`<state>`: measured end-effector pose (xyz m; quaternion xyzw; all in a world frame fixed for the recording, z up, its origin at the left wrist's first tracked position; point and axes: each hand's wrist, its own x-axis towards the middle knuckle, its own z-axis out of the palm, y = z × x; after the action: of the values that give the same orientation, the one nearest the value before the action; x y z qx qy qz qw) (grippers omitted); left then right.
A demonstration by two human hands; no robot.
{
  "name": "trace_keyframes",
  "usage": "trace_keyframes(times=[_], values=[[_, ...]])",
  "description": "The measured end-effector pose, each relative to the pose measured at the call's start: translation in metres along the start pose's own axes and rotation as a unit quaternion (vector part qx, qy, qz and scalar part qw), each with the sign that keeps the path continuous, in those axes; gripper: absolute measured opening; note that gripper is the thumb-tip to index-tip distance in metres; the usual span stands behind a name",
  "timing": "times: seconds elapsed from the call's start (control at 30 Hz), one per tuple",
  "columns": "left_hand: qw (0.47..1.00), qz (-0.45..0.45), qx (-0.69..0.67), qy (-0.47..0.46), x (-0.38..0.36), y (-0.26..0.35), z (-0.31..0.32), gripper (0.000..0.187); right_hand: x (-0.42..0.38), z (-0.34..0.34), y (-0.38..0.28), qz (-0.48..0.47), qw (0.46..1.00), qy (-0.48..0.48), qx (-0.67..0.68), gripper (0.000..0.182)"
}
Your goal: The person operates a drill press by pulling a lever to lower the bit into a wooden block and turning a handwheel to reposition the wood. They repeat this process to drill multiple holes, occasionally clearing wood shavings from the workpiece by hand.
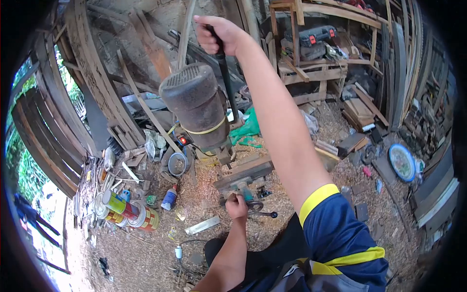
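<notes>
My right hand [221,36] is raised high, its fingers wrapped round the upper end of a long black lever [227,82]. The lever belongs to a drilling or mortising machine [194,100] with a dark, ribbed motor housing and a lit red switch [183,140]. Below its head, a wooden block [245,173] lies across the machine's work-holding table. My left hand [237,207] is closed at the near side of that table, beside a dark handwheel [254,207]. It appears to grip a wheel handle, mostly hidden by the fingers. Another handle with a black knob [273,214] sticks out to the right.
Wood shavings cover the floor. Stacked paint cans [146,217] and a blue-labelled bottle [169,198] stand left. A flat pale strip [202,226] lies near my knees. At right are a round blue-rimmed basin [402,162] and scrap wood; a toolbox [317,36] sits on a rack behind.
</notes>
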<state>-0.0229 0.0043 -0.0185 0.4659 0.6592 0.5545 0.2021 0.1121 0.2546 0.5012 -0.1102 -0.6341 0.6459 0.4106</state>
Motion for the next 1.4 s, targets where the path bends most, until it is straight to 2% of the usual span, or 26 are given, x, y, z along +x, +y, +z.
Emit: trace_keyframes(times=[0.07,0.23,0.27,0.3,0.33,0.4,0.5,0.57,0.7,0.73,0.8,0.87,1.13,1.23,1.4], values=[[0.999,0.04,0.025,-0.002,-0.003,-0.006,0.001,0.033,-0.013,0.017,0.008,-0.099,0.988,0.103,-0.062,0.047],[0.999,0.047,-0.006,-0.002,-0.001,-0.008,0.002,0.034,-0.038,0.033,0.012,-0.119,0.984,0.112,-0.071,0.043],[0.999,0.049,0.002,-0.016,-0.005,-0.017,-0.001,0.034,-0.053,0.04,0.023,-0.163,0.98,0.105,-0.052,0.044],[0.999,0.029,-0.017,-0.026,-0.005,-0.017,0.0,0.033,-0.082,0.052,0.032,-0.255,0.95,0.116,-0.139,0.047],[0.999,0.01,-0.038,-0.031,-0.001,-0.015,0.003,0.032,-0.113,0.063,0.036,-0.235,0.962,0.087,-0.107,0.05],[0.998,0.019,-0.045,-0.032,0.005,-0.01,0.006,0.032,-0.146,0.073,0.052,-0.255,0.955,0.083,-0.127,0.053],[0.996,0.033,-0.074,-0.04,-0.002,-0.022,0.004,0.032,-0.184,0.085,0.073,-0.269,0.955,0.063,-0.11,0.046],[0.995,0.027,-0.08,-0.049,0.0,-0.023,0.005,0.031,-0.204,0.093,0.083,-0.267,0.951,0.079,-0.135,0.043],[0.995,0.062,-0.057,-0.044,0.002,-0.022,0.005,0.028,-0.267,0.099,0.123,-0.339,0.906,0.007,-0.254,0.036],[0.995,0.076,-0.05,-0.029,0.001,-0.021,0.006,0.026,-0.271,0.102,0.126,-0.342,0.905,0.003,-0.255,0.036],[0.996,0.064,-0.053,-0.029,0.0,-0.019,0.005,0.025,-0.277,0.105,0.133,-0.334,0.905,0.031,-0.261,0.048],[0.997,0.064,-0.003,-0.041,0.001,-0.015,0.002,0.024,-0.277,0.104,0.137,-0.332,0.909,0.021,-0.252,0.049],[0.994,0.095,-0.053,-0.028,0.002,-0.016,0.008,0.024,-0.274,0.108,0.146,-0.367,0.887,0.093,-0.265,0.041],[0.992,0.106,-0.059,-0.03,0.003,-0.026,0.009,0.024,-0.277,0.103,0.141,-0.362,0.893,0.064,-0.26,0.034],[0.989,0.109,-0.093,-0.03,0.004,-0.038,0.013,0.025,-0.276,0.101,0.142,-0.363,0.89,0.061,-0.269,0.032]])
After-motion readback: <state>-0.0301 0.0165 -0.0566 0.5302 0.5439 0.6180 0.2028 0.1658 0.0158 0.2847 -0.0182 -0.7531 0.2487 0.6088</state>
